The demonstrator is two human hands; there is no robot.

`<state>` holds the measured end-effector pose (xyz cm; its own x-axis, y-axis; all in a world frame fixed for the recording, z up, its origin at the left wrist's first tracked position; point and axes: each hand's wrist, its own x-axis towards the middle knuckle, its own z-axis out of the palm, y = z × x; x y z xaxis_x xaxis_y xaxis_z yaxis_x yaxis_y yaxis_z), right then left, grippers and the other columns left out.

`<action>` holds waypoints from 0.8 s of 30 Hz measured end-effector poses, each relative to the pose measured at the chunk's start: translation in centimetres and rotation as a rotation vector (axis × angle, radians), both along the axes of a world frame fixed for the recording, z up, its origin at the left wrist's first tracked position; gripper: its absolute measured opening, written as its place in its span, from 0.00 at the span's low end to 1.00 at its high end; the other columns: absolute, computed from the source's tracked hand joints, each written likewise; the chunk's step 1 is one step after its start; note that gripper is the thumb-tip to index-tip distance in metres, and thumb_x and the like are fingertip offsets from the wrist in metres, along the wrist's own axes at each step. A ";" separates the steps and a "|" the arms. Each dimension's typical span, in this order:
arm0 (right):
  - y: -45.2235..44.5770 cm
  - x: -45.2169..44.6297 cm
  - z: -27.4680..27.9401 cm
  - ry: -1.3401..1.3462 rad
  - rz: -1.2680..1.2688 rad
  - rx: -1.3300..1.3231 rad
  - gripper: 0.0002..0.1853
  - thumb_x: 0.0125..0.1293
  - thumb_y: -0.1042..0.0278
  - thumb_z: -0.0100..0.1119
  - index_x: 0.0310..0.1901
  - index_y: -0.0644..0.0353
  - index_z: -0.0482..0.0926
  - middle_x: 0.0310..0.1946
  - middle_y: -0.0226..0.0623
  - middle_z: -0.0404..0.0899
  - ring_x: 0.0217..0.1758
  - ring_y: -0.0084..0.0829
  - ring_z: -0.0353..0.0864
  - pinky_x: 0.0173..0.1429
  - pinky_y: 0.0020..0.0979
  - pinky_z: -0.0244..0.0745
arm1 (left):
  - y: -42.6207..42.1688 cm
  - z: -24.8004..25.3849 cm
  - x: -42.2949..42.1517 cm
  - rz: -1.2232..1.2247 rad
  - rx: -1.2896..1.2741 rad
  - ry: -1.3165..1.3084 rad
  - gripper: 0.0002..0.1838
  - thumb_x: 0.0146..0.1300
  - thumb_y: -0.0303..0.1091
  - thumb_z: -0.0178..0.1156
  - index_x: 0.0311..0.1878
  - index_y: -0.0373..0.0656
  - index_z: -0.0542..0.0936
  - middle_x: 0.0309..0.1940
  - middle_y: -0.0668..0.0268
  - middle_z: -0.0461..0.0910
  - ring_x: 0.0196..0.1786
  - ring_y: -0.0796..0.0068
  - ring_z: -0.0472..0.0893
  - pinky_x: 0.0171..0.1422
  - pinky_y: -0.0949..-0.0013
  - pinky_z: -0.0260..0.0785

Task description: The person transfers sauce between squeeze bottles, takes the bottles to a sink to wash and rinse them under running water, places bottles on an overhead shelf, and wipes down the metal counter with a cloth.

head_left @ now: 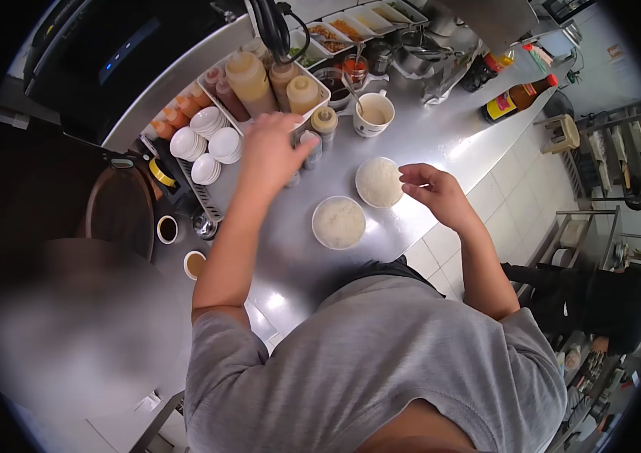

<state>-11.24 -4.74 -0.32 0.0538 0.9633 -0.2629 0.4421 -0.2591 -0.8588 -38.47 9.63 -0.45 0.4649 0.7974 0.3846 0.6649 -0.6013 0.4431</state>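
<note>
Two white bowls of what looks like rice stand on the steel counter: one bowl (339,223) nearer my body, the other bowl (378,183) farther off and to the right. At the right rim of the farther bowl is my right hand (435,195), fingers curved with a gap to the thumb and nothing held. My left hand (271,149) is over the front edge of a white bin (319,104) of squeeze bottles, slightly blurred, its thumb spread towards a small shaker (312,151). Nothing shows in its grasp.
A mug (373,115) with a spoon stands behind the bowls. Stacked small white dishes (206,168) are at the left, near sauce cups (167,229). A red-capped bottle (520,98) stands at the back right. Another person (600,302) is at the far right.
</note>
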 end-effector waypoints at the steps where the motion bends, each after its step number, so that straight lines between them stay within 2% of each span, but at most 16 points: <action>1: 0.3 -0.5 0.2 0.013 0.017 0.003 0.18 0.64 0.67 0.62 0.54 0.63 0.76 0.43 0.41 0.82 0.43 0.28 0.81 0.50 0.29 0.76 | -0.2 -0.6 0.6 0.001 -0.001 0.057 0.14 0.54 0.38 0.65 0.40 0.41 0.80 0.37 0.57 0.82 0.44 0.59 0.78 0.53 0.57 0.64; 3: 0.6 -1.4 0.7 0.042 0.053 0.029 0.18 0.64 0.67 0.62 0.55 0.63 0.76 0.42 0.41 0.82 0.44 0.28 0.80 0.50 0.28 0.76 | 0.0 -2.1 1.4 -0.001 0.004 0.173 0.09 0.55 0.35 0.63 0.36 0.42 0.80 0.35 0.59 0.82 0.43 0.60 0.78 0.52 0.57 0.64; 6: 0.1 -1.6 1.5 0.061 0.112 0.067 0.18 0.64 0.68 0.61 0.55 0.63 0.76 0.43 0.40 0.82 0.45 0.27 0.80 0.50 0.27 0.76 | 1.4 -2.5 1.2 0.034 0.038 0.165 0.05 0.55 0.31 0.61 0.34 0.42 0.80 0.32 0.61 0.83 0.43 0.60 0.78 0.51 0.56 0.63; 9: -0.3 -0.7 1.3 0.044 0.084 0.021 0.17 0.65 0.69 0.60 0.54 0.64 0.76 0.45 0.36 0.81 0.46 0.25 0.79 0.51 0.27 0.75 | 1.8 -2.3 1.1 -0.002 -0.026 0.243 0.10 0.54 0.32 0.64 0.40 0.43 0.80 0.35 0.59 0.82 0.46 0.60 0.77 0.53 0.57 0.63; 10: -0.6 -0.4 1.0 0.045 0.067 0.006 0.16 0.66 0.70 0.60 0.54 0.64 0.76 0.46 0.35 0.81 0.46 0.24 0.78 0.52 0.27 0.75 | 1.5 -2.1 1.2 0.015 0.017 0.191 0.13 0.52 0.32 0.65 0.42 0.43 0.80 0.37 0.58 0.81 0.46 0.59 0.78 0.54 0.57 0.63; 12: -1.1 -0.1 0.7 0.045 0.041 0.017 0.16 0.66 0.70 0.60 0.55 0.63 0.76 0.46 0.35 0.81 0.46 0.24 0.78 0.51 0.27 0.75 | 0.3 -1.5 1.2 0.049 0.104 0.083 0.19 0.50 0.33 0.68 0.47 0.43 0.79 0.42 0.56 0.80 0.47 0.58 0.78 0.56 0.57 0.63; 15: -1.7 0.4 0.9 0.031 0.011 0.036 0.18 0.65 0.68 0.61 0.54 0.64 0.76 0.45 0.39 0.81 0.47 0.27 0.79 0.51 0.28 0.76 | -2.4 0.9 0.0 0.185 0.004 0.043 0.25 0.48 0.33 0.70 0.52 0.40 0.76 0.48 0.54 0.76 0.50 0.54 0.77 0.57 0.55 0.66; 18: -2.1 0.7 0.8 0.034 -0.012 0.010 0.18 0.64 0.67 0.61 0.54 0.64 0.76 0.45 0.41 0.81 0.47 0.29 0.80 0.51 0.29 0.76 | -4.0 -0.8 -1.3 0.223 -0.307 0.107 0.26 0.46 0.29 0.71 0.52 0.39 0.76 0.47 0.55 0.75 0.49 0.52 0.77 0.56 0.56 0.68; 24: -2.2 0.1 0.4 0.043 0.029 0.016 0.18 0.64 0.67 0.61 0.54 0.64 0.76 0.45 0.41 0.82 0.45 0.29 0.81 0.50 0.29 0.76 | -3.3 -3.8 -0.8 0.240 -0.200 -0.128 0.25 0.47 0.25 0.70 0.51 0.38 0.75 0.46 0.55 0.76 0.45 0.53 0.79 0.48 0.61 0.73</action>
